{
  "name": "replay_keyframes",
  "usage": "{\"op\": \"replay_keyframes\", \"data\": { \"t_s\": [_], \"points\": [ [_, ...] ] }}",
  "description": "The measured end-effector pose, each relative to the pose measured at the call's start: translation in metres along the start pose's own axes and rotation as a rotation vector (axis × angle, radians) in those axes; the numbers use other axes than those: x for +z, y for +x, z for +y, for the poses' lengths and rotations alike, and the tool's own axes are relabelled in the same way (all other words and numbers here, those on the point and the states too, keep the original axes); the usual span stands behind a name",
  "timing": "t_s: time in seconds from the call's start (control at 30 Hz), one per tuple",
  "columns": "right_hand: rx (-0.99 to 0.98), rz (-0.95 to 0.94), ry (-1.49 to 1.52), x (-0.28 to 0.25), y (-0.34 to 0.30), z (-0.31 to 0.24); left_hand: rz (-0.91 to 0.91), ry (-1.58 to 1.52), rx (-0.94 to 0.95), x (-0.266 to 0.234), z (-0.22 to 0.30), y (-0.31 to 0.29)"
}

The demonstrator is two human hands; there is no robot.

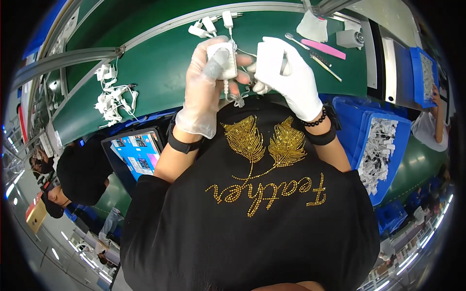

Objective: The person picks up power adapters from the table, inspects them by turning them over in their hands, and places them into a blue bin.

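Note:
A white power adapter (229, 72) is gripped in my left hand (200, 85), which wears a thin translucent glove, with the thumb pressed on its face. From the adapter's lower end runs a white cable (226, 89), bunched near my shirt front. My right hand (291, 80), in a white glove, is closed just to the right of the adapter. Its folded fingers hide whatever they may hold. Beyond my left hand, several white plug adapters (208, 26) lie on the green table (160, 63).
At the left lies a tangle of white cabled adapters (114, 99). A pink strip (324, 49), a brush (297, 41), a white cloth (312, 26) and a small bottle (350, 39) occupy the right side. A blue bin (354, 121) of adapters stands by my right arm.

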State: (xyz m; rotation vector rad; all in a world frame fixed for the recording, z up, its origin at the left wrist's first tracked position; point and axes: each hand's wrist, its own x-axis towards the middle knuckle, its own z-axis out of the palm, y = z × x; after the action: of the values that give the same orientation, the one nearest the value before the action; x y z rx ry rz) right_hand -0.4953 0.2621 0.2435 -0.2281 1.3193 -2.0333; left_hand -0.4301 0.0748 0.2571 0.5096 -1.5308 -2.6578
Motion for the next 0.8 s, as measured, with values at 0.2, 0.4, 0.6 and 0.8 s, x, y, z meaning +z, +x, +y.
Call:
{"op": "replay_keyframes", "data": {
  "t_s": [0.2, 0.4, 0.6, 0.8],
  "points": [
    [-0.048, 0.048, -0.146, 0.011, -0.003, 0.006, 0.108, -0.008, -0.223, 0.001, -0.005, 0.012],
    [0.078, 0.074, -0.073, -0.001, -0.008, -0.003, 0.194, -0.083, -0.224, 0.012, -0.014, 0.011],
    [0.010, 0.103, -0.114, 0.006, -0.015, -0.004, 0.128, -0.069, -0.152, 0.015, -0.020, 0.001],
    [-0.053, 0.102, -0.088, 0.015, -0.016, 0.006, 0.167, 0.327, 0.098, 0.020, -0.027, -0.010]
  ]
}}
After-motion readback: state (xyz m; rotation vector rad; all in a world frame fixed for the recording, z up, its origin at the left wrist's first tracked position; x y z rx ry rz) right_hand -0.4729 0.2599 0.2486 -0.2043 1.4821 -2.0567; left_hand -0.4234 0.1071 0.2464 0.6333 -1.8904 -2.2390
